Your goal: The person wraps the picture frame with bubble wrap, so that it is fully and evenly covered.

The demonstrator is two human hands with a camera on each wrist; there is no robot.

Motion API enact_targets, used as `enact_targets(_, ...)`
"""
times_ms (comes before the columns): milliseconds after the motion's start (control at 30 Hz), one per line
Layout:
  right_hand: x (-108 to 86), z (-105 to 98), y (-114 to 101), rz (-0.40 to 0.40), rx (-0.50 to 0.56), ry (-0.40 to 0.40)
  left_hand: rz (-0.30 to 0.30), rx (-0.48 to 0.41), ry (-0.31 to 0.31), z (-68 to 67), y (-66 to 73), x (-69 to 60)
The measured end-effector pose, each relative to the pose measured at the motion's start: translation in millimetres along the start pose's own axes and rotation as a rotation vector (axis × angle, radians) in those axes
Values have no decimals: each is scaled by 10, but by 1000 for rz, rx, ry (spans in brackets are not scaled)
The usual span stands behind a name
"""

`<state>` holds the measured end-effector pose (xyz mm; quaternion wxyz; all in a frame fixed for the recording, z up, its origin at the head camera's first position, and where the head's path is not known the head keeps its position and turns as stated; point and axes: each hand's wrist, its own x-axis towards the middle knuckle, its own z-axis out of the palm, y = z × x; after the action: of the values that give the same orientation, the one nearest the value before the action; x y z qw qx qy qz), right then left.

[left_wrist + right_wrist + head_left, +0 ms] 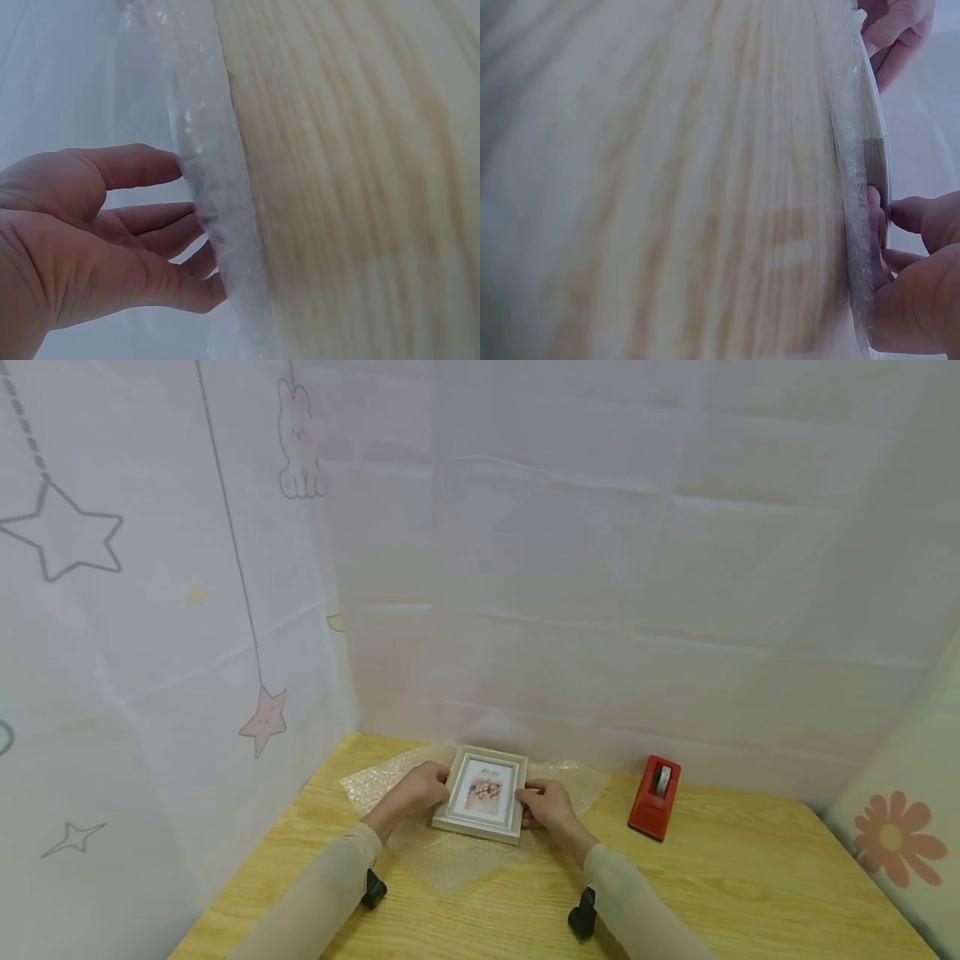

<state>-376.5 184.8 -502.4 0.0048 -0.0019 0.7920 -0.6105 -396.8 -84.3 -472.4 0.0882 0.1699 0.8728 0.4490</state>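
Observation:
A picture frame [484, 793] with a pale silver border and a pink-flower picture lies face up on a sheet of bubble wrap [442, 867]. At the frame's left edge, my left hand [420, 787] holds it; in the left wrist view that hand [112, 232] has bent fingertips partly hidden by the bubble wrap [217, 195]. My right hand [551, 807] pinches the right edge, thumb on top and fingers underneath. The right wrist view shows this hand [922, 277] beside the frame's rim [877, 150], with fingers between frame and bubble wrap.
A red tape dispenser [651, 806] with a roll of tape stands to the right on the wooden table [735, 877]. Behind the table hangs a pale wrinkled cloth [570, 610]. Patterned cloth [150, 693] closes off the left side.

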Motion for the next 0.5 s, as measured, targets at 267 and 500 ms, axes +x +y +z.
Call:
enact_targets(267, -21, -8, -35, 16, -36, 17, 11, 5, -9, -27, 35, -46)
enact_targets(500, -40, -9, -68, -16, -75, -23, 19, 42, 20, -51, 30, -109)
